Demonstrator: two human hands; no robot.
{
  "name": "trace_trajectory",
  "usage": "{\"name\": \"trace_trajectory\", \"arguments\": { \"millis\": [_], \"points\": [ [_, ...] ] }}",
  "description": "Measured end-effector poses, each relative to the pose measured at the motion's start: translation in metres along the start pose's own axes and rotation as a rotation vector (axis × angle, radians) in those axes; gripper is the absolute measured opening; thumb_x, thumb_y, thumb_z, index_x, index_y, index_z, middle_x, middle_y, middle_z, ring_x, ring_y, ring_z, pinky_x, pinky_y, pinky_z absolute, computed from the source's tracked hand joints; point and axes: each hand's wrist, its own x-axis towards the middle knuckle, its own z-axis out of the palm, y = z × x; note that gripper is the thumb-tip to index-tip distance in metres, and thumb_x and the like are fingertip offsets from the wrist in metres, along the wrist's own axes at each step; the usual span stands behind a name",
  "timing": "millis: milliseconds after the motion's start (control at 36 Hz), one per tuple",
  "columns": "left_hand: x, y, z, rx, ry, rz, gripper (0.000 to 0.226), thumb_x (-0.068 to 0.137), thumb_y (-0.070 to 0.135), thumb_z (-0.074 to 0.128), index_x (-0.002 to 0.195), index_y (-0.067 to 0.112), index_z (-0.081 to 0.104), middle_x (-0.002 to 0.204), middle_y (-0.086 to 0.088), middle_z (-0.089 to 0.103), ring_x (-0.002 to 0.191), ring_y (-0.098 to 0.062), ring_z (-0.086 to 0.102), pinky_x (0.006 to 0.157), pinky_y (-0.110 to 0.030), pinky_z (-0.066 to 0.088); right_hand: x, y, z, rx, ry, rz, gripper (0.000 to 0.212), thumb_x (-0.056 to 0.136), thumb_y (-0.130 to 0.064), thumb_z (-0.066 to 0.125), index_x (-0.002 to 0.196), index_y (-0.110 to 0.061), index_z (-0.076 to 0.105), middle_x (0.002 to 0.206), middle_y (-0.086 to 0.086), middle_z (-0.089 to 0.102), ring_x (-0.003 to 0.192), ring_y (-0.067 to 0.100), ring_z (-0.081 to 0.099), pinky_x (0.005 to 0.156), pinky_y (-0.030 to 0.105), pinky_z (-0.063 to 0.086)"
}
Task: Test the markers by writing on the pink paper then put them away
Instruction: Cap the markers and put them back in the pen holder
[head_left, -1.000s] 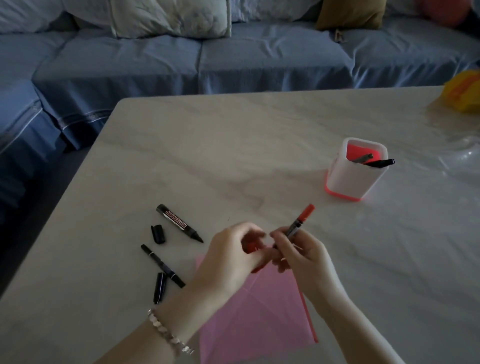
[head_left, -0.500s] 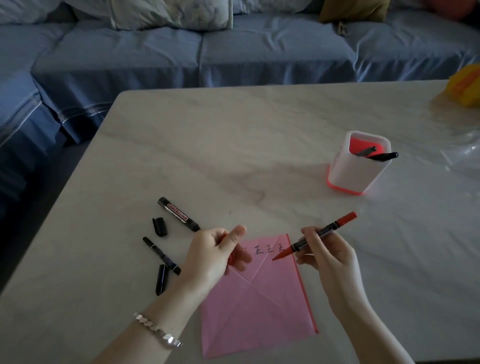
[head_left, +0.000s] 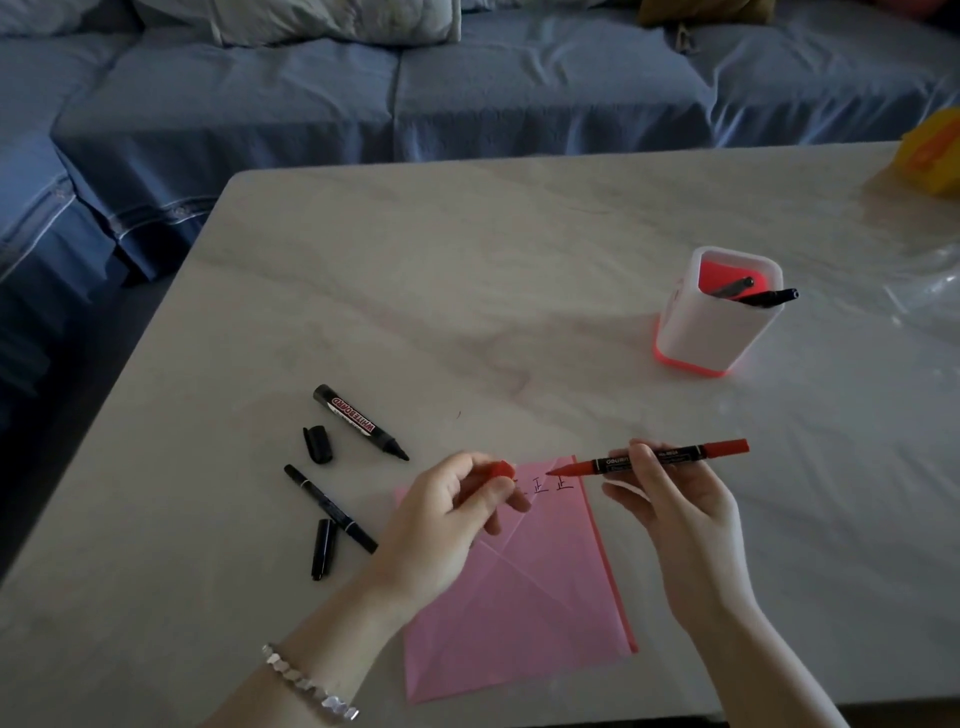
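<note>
A creased pink paper (head_left: 524, 603) lies on the table near its front edge, with a few written marks along its top edge. My right hand (head_left: 675, 514) holds a red marker (head_left: 649, 461) almost level, its uncapped tip just above the paper's top edge. My left hand (head_left: 447, 514) pinches the red cap (head_left: 496, 470) over the paper's upper left corner. To the left lie an uncapped black whiteboard marker (head_left: 358, 421) with its cap (head_left: 318, 443), and a thin black pen (head_left: 330, 508) with its cap (head_left: 322, 548).
A white pen holder (head_left: 719, 322) with a red base stands at the right and holds two black pens. A yellow object (head_left: 932, 150) and clear plastic (head_left: 924, 291) sit at the far right. A blue sofa runs behind the marble table (head_left: 467, 291).
My hands have pulled apart, with the cap off in my left hand. My right hand turned the red marker from upright to nearly level and brought its tip to the paper's top edge.
</note>
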Motion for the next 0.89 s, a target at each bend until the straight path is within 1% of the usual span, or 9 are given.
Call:
{"name": "trace_trajectory", "arguments": {
  "millis": [111,194,278,361,556,667,778,833,889],
  "points": [
    [-0.004,0.003,0.003,0.025,0.004,0.030,0.005,0.086,0.018,0.059,0.087,0.014,0.062,0.077,0.004,0.072,0.055,0.000,0.052,0.053,-0.008,0.038,-0.003,-0.005,0.000,0.108,-0.022,0.012,0.036,0.057,-0.031,0.067,0.083,-0.008,0.059,0.069,0.001,0.070,0.072,0.013,0.070,0.064,0.022,0.056],
    [-0.006,0.004,0.005,0.040,0.025,0.060,0.022,0.072,0.037,0.061,0.085,0.019,0.066,0.077,0.001,0.071,0.055,0.002,0.053,0.055,-0.008,0.038,-0.006,-0.006,0.000,0.135,-0.052,0.000,0.050,0.047,-0.040,0.077,0.083,-0.010,0.061,0.075,0.004,0.072,0.075,0.016,0.070,0.065,0.022,0.056],
    [-0.008,0.004,0.008,0.061,0.038,0.062,0.014,0.076,0.029,0.065,0.087,0.022,0.068,0.069,0.009,0.067,0.056,0.003,0.055,0.058,-0.007,0.040,-0.007,-0.004,0.000,0.133,-0.069,-0.010,0.062,0.037,-0.051,0.085,0.080,-0.013,0.065,0.078,0.007,0.072,0.077,0.018,0.070,0.066,0.023,0.056],
    [-0.009,0.004,0.009,0.085,0.042,0.058,0.011,0.080,0.021,0.065,0.090,0.017,0.069,0.061,0.016,0.063,0.055,0.003,0.055,0.058,-0.006,0.040,-0.009,-0.002,0.000,0.138,-0.089,-0.005,0.056,0.034,-0.053,0.086,0.074,-0.019,0.069,0.078,0.008,0.072,0.078,0.019,0.070,0.066,0.023,0.056],
    [-0.011,0.009,0.009,0.083,0.055,0.042,0.013,0.081,0.014,0.066,0.092,0.019,0.069,0.065,0.007,0.062,0.055,0.004,0.052,0.056,-0.007,0.041,-0.014,0.001,0.001,0.105,-0.097,0.012,0.049,0.037,-0.052,0.086,0.071,-0.021,0.070,0.078,0.008,0.071,0.077,0.020,0.070,0.065,0.023,0.056],
    [-0.012,0.006,0.010,0.190,0.045,0.088,0.016,0.080,0.021,0.067,0.085,0.036,0.068,0.067,0.007,0.064,0.059,-0.004,0.049,0.060,-0.019,0.042,-0.019,0.000,0.004,0.075,-0.118,0.041,0.017,0.065,-0.019,0.066,0.077,-0.007,0.062,0.072,0.005,0.070,0.073,0.020,0.069,0.062,0.021,0.056],
    [-0.015,0.008,0.011,0.280,0.041,0.170,0.025,0.080,0.024,0.067,0.078,0.048,0.064,0.075,0.000,0.065,0.063,-0.017,0.054,0.063,-0.032,0.045,-0.023,-0.001,0.007,0.043,-0.147,0.056,0.006,0.077,-0.003,0.058,0.077,-0.005,0.064,0.070,0.004,0.071,0.068,0.017,0.069,0.059,0.019,0.055],
    [-0.017,0.010,0.010,0.322,0.022,0.196,0.021,0.083,0.026,0.065,0.075,0.046,0.063,0.076,0.003,0.065,0.065,-0.013,0.057,0.065,-0.033,0.046,-0.023,-0.001,0.005,0.046,-0.162,0.053,0.004,0.073,-0.011,0.065,0.071,-0.010,0.069,0.070,0.006,0.072,0.067,0.018,0.070,0.059,0.020,0.055],
    [-0.019,0.011,0.009,0.348,-0.024,0.219,0.006,0.085,0.033,0.060,0.081,0.033,0.064,0.080,0.008,0.064,0.069,-0.009,0.059,0.069,-0.031,0.047,-0.023,-0.003,0.005,0.045,-0.202,0.041,0.028,0.055,-0.037,0.080,0.070,-0.013,0.073,0.074,0.009,0.073,0.069,0.021,0.071,0.059,0.021,0.055]
  ]
}}
